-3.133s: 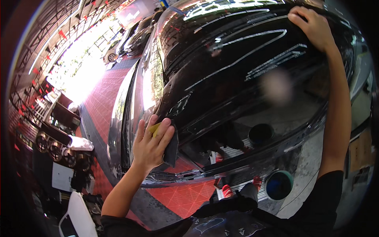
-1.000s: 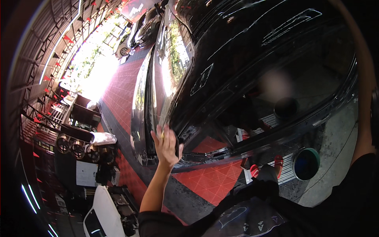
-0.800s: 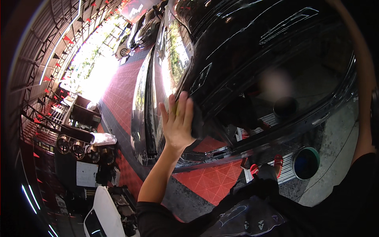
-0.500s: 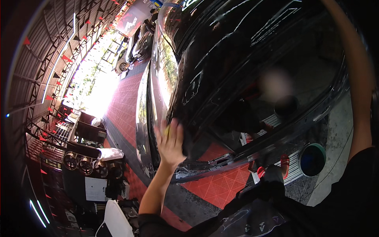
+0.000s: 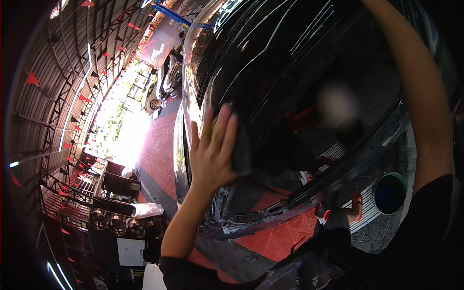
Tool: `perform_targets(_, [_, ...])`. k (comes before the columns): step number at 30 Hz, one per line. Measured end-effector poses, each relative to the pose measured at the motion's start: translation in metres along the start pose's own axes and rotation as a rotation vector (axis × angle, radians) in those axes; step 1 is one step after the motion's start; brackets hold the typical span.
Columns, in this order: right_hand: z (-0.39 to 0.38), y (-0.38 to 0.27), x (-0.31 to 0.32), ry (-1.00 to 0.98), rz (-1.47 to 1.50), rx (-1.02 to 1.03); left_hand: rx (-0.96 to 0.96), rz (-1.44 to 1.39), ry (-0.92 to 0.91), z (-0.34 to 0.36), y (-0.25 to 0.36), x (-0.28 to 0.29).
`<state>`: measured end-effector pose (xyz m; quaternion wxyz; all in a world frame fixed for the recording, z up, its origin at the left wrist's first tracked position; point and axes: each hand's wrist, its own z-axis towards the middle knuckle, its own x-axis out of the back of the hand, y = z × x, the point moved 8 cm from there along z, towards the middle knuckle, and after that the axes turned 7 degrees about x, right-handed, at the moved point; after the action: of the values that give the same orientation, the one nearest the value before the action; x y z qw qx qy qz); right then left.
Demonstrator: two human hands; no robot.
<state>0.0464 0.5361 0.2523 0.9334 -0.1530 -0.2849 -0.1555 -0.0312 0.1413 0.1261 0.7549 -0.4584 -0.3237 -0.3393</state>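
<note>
A glossy black car (image 5: 270, 92) with wet streaks fills the middle and upper right. Over its left edge, my left hand (image 5: 212, 152) lies with fingers stretched and somewhat spread, holding a dark pad (image 5: 243, 155) under the palm. Something yellow (image 5: 213, 129) shows between the fingers; whether it is part of the pad I cannot tell. My right forearm (image 5: 427, 106) reaches up along the right side and passes the upper edge, so that hand is out of the picture.
Below the car's wet sill lie red and dark floor tiles (image 5: 285, 232). A green-rimmed bucket (image 5: 405, 187) stands at the right by a striped step (image 5: 369, 208). Left are a row of wheels (image 5: 117, 224), a white chair (image 5: 153, 278) and, farther off, parked cars (image 5: 169, 77).
My left hand has slid upward and slightly right over the car with the dark pad. My right forearm has shifted left. The whole view has tilted a little.
</note>
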Motion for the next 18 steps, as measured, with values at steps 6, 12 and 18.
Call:
perform_targets(6, [-0.004, 0.0, -0.001, -0.025, 0.028, 0.006, -0.055, 0.099, -0.037, -0.034, -0.022, -0.011])
perform_targets(12, [0.003, -0.013, 0.007, 0.039, 0.005, 0.03, 0.135, 0.022, 0.066, -0.094, -0.052, -0.006])
perform_targets(18, [-0.003, 0.0, -0.008, -0.032, 0.011, 0.031, -0.03, -0.192, 0.313, -0.003, 0.0, 0.023])
